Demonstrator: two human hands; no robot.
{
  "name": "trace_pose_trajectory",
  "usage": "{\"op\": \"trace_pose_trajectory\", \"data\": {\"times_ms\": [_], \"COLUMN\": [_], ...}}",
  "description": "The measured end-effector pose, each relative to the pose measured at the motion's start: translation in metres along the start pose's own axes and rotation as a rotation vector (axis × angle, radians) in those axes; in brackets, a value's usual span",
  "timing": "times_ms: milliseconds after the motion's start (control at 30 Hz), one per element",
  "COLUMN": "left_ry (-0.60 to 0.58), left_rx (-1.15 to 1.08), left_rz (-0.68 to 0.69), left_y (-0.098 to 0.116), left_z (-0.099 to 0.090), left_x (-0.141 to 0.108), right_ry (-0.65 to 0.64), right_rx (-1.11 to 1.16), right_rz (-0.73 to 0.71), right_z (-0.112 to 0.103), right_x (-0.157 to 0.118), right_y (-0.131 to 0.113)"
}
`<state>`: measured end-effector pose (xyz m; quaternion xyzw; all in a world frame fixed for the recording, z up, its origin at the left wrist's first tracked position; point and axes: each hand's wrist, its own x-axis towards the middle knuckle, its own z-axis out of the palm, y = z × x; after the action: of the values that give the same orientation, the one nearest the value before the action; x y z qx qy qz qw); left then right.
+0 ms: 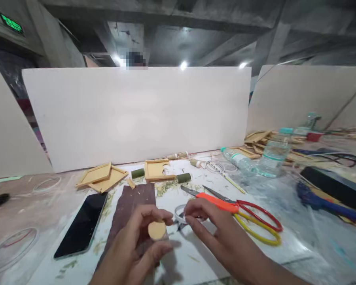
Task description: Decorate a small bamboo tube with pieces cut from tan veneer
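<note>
My left hand point(145, 241) is closed around a short cylinder point(157, 230), whose pale, wood-like round end faces me. Its far part is hidden by my fingers. Close by on the right, my right hand point(209, 221) pinches the edge of a thin whitish ring point(179, 213) that looks like a loop of tape or cord. A small dark piece point(182, 226) lies below the ring, partly covered by my fingers. Beneath my left hand runs a strip of dark brown material point(133, 198) on the white work surface point(192, 261).
Scissors with red and yellow handles point(258, 221) and an orange-handled cutter point(216, 202) lie right of my hands. A black phone point(81, 225) lies left. Behind are shallow wooden trays point(97, 174), green cylinders point(184, 177), water bottles point(274, 156) and a white partition point(142, 114).
</note>
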<state>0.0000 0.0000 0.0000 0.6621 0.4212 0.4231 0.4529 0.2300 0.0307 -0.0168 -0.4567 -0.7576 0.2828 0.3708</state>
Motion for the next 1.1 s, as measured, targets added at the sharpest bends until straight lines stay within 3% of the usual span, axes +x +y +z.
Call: {"op": "trace_pose_trajectory", "data": {"times_ms": [133,267,333,533,767,1100], "left_ry": [0.025,0.017,0.006,0.026,0.057,0.002], "left_rx": [-0.089,-0.137,-0.151,-0.229,-0.289,-0.408], "left_rz": [-0.090,-0.149,-0.169,-0.188,-0.216,-0.245], "left_y": [-0.003,-0.004,-0.004,-0.002,0.004,0.000], "left_z": [0.000,0.001,0.001,0.006,0.012,0.012], "left_x": [0.001,0.002,0.003,0.004,0.003,0.003], "right_ry": [-0.161,-0.047,-0.015,-0.170,-0.164,-0.120], "right_rx": [-0.198,-0.121,0.035,0.288,0.310,0.343], "right_rz": [-0.139,-0.254,-0.238,-0.074,-0.043,0.074], "right_z": [0.011,0.006,0.002,0.004,0.005,0.007], "right_x": [-0.001,-0.003,-0.004,-0.005,-0.003,-0.003], "right_y": [0.010,0.000,-0.009,-0.021,-0.022,-0.024]}}
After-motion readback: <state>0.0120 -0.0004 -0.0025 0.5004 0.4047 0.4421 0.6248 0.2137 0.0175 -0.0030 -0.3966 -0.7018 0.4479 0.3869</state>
